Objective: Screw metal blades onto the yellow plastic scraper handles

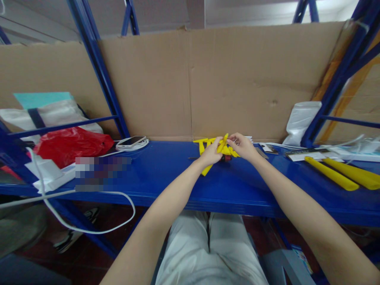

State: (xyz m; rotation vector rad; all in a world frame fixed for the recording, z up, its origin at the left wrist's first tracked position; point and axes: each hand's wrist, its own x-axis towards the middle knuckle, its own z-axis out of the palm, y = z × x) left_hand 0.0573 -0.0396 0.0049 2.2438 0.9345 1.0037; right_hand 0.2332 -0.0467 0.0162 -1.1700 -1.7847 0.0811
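Observation:
My left hand (212, 152) is closed around a long yellow plastic piece (222, 144), which slants up past the thumb. Its lower end seems to stick out below the palm. Close to the upper part of that piece, my right hand (241, 146) has its fingertips pinched together; whatever is between them is too small to make out. Several other yellow plastic parts (203, 141) lie behind and between the hands. Under the hands rests what looks like a screwdriver (227, 158) with a dark red handle, its thin shaft pointing left.
Two long yellow pieces (332, 174) lie on the blue shelf (166, 170) at right, near a white plastic bag (301, 122). At left are a phone (132, 141) on a coiled cable, a red bag (73, 144) and a white power strip (61, 177). Cardboard (237, 79) stands behind.

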